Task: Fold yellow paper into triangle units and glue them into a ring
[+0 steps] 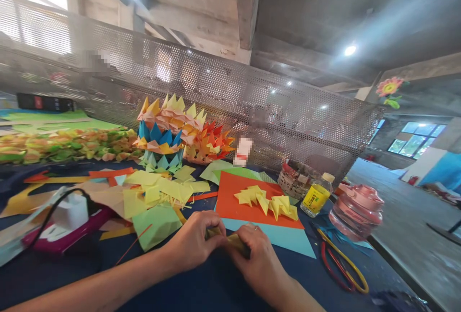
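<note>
My left hand (194, 237) and my right hand (256, 252) meet over the dark blue tabletop, fingertips almost touching. Both pinch a small piece of yellow paper (236, 242), mostly hidden by the fingers, so its exact shape is unclear. Just beyond lies an orange paper sheet (230, 204) on top of a light blue sheet (281, 239). Several pointed, folded yellow paper pieces (283, 205) rest on the orange sheet. Close to my left hand is a green square of paper (156, 225), with loose yellow paper squares (169, 188) scattered behind it.
Scissors (342, 266), a pink water bottle (357, 213) and a yellow-labelled bottle (317, 195) stand or lie right, near the table edge and a basket (295, 180). Left is a purple-white power strip (68, 230). Folded paper crowns (160, 139) stand before a perforated metal screen (216, 91).
</note>
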The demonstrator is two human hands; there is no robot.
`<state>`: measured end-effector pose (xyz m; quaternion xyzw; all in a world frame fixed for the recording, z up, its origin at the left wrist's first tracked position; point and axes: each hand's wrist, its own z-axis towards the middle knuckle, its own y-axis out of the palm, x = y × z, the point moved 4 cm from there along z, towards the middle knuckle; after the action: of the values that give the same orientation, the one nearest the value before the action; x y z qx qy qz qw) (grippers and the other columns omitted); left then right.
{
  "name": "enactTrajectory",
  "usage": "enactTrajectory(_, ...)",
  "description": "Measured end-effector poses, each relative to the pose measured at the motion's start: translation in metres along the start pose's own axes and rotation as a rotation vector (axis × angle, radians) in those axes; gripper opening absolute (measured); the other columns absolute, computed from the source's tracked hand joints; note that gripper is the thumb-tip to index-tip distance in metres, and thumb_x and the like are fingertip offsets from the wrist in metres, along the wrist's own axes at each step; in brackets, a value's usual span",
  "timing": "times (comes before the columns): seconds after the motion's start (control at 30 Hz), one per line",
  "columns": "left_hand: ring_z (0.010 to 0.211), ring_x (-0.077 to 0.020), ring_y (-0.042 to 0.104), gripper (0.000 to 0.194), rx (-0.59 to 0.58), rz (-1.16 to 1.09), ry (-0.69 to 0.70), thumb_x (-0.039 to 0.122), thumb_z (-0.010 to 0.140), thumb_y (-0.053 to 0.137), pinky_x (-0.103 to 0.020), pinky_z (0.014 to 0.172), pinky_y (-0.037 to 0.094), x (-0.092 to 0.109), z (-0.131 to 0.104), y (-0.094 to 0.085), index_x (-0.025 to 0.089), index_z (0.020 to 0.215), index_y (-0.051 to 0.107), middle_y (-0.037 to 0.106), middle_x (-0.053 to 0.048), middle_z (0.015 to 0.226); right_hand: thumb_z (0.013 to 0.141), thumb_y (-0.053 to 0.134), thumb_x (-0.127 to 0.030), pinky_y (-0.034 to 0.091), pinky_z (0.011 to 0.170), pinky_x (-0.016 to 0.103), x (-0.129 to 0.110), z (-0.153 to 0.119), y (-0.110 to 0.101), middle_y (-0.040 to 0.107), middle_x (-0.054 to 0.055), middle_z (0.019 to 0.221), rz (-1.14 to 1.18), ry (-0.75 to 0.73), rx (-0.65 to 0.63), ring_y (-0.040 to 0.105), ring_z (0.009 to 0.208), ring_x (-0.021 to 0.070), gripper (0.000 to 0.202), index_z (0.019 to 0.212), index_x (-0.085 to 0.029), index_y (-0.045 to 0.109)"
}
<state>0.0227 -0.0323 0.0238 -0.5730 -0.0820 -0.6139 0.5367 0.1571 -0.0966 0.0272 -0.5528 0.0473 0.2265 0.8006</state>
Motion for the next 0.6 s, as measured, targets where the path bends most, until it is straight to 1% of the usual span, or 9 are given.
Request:
enactTrajectory(0.07, 0.068, -0.0148, 0.055, 0.015, -0.005, 0.006, -0.009, 0.027, 0.075, 0.058, -0.025, 0.065, 0.039, 0.0001, -0.0010, 0.0008, 0.015, 0.067, 0.063, 0.062, -0.001, 0.068, 0.084, 0.061, -0.024, 0.033, 0.064, 0.025, 0.0010, -0.0007, 0.0003, 0.054, -0.002, 0.065, -0.002, 0.019, 0.001, 0.048, 0.064, 0.0127, 0.026, 0.063, -0.018, 0.046)
enactTrajectory(0.13, 0.067, -0.0147, 0.054, 0.015, 0.000, 0.004, -0.009, 0.027, 0.075, 0.057, -0.025, 0.064, 0.038, -0.0003, -0.0020, 0.0023, 0.015, 0.068, 0.062, 0.061, -0.001, 0.067, 0.084, 0.059, -0.024, 0.032, 0.064, 0.025, 0.0005, -0.0012, -0.0001, 0.054, -0.002, 0.065, 0.002, -0.003, 0.002, 0.047, 0.063, 0.0124, 0.026, 0.064, -0.018, 0.045)
enactTrajectory(0.27, 0.063, -0.0137, 0.052, 0.014, 0.004, -0.022, -0.009, 0.026, 0.074, 0.056, -0.023, 0.059, 0.036, -0.0019, -0.0025, 0.0056, 0.016, 0.066, 0.062, 0.060, -0.001, 0.066, 0.083, 0.058, -0.017, 0.032, 0.065, 0.025, -0.0002, -0.0007, -0.0013, 0.054, -0.002, 0.066, 0.024, -0.057, -0.016, 0.047, 0.065, 0.0125, 0.022, 0.065, -0.018, 0.045)
enactTrajectory(0.4, 0.065, -0.0140, 0.053, 0.015, 0.009, -0.019, -0.033, 0.028, 0.075, 0.058, -0.023, 0.061, 0.036, -0.0049, -0.0004, 0.0051, 0.016, 0.068, 0.063, 0.061, 0.000, 0.067, 0.084, 0.060, -0.021, 0.032, 0.063, 0.025, 0.0046, 0.0015, 0.0006, 0.054, -0.002, 0.065, 0.038, 0.003, -0.028, 0.048, 0.065, 0.0130, 0.026, 0.063, -0.018, 0.045)
enactTrajectory(0.53, 0.068, -0.0150, 0.054, 0.015, 0.025, 0.020, -0.020, 0.029, 0.076, 0.058, -0.024, 0.065, 0.037, -0.0067, 0.0011, 0.0031, 0.016, 0.070, 0.063, 0.061, -0.001, 0.070, 0.086, 0.057, -0.021, 0.033, 0.065, 0.025, 0.0072, 0.0020, 0.0040, 0.057, -0.001, 0.074, 0.072, 0.057, -0.049, 0.050, 0.071, 0.0138, 0.016, 0.071, -0.018, 0.050)
enactTrajectory(0.6, 0.069, -0.0155, 0.054, 0.015, 0.038, 0.022, -0.020, 0.029, 0.076, 0.058, -0.025, 0.065, 0.037, -0.0074, 0.0011, 0.0025, 0.016, 0.070, 0.062, 0.061, -0.001, 0.070, 0.086, 0.057, -0.021, 0.033, 0.065, 0.025, 0.0073, 0.0017, 0.0047, 0.057, -0.001, 0.075, 0.075, 0.070, -0.054, 0.050, 0.072, 0.0141, 0.016, 0.072, -0.019, 0.050)
